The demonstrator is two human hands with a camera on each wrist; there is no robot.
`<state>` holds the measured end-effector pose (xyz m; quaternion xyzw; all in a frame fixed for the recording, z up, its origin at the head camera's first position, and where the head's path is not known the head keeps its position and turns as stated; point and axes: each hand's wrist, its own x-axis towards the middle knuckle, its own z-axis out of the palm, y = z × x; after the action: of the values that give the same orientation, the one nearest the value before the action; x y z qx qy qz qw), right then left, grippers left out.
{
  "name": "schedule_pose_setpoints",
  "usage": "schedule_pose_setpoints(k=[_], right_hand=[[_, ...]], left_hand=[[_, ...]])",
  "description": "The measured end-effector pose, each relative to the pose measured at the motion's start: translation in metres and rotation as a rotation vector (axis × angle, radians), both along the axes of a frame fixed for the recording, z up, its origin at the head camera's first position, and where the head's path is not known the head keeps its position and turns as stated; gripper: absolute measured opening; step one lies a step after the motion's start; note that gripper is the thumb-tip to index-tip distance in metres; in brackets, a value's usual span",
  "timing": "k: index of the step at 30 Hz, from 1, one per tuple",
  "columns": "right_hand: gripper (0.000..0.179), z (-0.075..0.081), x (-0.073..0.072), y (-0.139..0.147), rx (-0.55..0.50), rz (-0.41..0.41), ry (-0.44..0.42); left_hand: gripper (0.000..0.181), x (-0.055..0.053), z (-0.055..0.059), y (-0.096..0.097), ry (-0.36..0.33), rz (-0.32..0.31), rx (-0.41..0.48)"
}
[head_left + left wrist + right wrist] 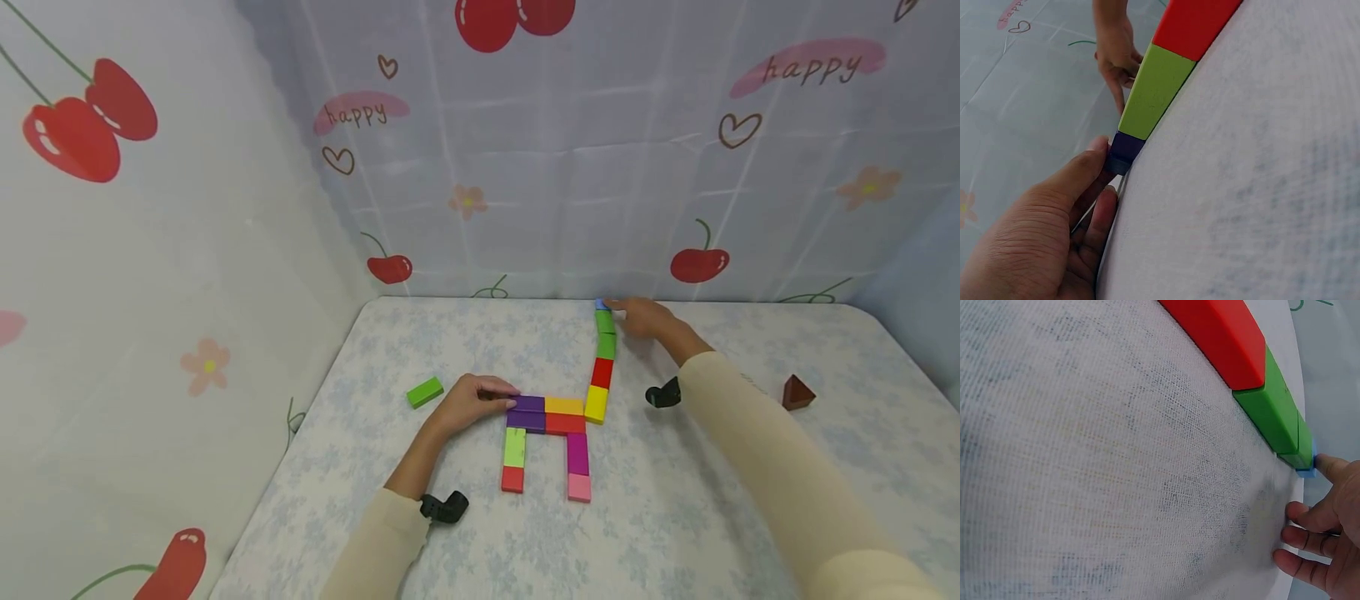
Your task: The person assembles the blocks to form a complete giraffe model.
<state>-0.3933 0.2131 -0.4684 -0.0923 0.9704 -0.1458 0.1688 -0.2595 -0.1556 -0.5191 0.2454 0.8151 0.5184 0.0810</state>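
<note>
Colored blocks lie joined on the table. At the left end of the body, my left hand [468, 406] pinches a purple block [529, 404] between thumb and index finger; the wrist view also shows this thumb [1082, 169] on the purple end [1127, 147]. A second purple block [527, 422] lies against it, with orange [564, 406] and red [566, 424] blocks to the right. At the far end of an upright row, my right hand [643, 319] touches a small blue block [602, 304] with its extended index finger. Its other fingers [1304, 565] are loosely bent, holding nothing.
The row holds two green blocks [605, 333], a red [602, 372] and a yellow [596, 404]. Leg blocks, light green [515, 447] and magenta [577, 454], extend toward me. A loose green block [425, 392] lies left, a brown triangular block [797, 392] right. A printed curtain hangs behind.
</note>
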Motion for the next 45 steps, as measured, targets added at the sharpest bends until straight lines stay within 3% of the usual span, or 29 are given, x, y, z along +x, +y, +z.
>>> schedule_pose_setpoints(k=[4, 13, 20, 22, 30, 39, 45], right_hand=[[0.059, -0.001, -0.001, 0.005, -0.008, 0.0, 0.003], [0.061, -0.002, 0.004, 0.009, -0.044, -0.005, 0.005], [0.061, -0.004, 0.014, 0.016, -0.121, 0.001, 0.091], [0.059, -0.003, 0.019, 0.019, -0.14, -0.003, 0.121], [0.044, 0.005, 0.059, 0.028, -0.216, -0.059, 0.277], [0.038, 0.005, 0.105, 0.052, -0.326, -0.132, 0.46], [0.042, 0.019, 0.122, 0.07, -0.279, -0.207, 0.476]], left_hand=[[0.021, 0.005, 0.01, 0.002, 0.013, -0.001, 0.008], [0.023, 0.007, 0.015, 0.001, -0.01, -0.02, 0.002], [0.022, -0.008, -0.011, -0.001, -0.009, -0.03, -0.002], [0.021, -0.008, -0.011, -0.001, -0.011, -0.033, 0.001], [0.023, -0.01, -0.013, -0.004, 0.009, -0.036, -0.012], [0.023, -0.01, -0.011, -0.005, -0.004, -0.027, -0.006], [0.025, -0.01, -0.014, -0.003, -0.004, -0.023, -0.001]])
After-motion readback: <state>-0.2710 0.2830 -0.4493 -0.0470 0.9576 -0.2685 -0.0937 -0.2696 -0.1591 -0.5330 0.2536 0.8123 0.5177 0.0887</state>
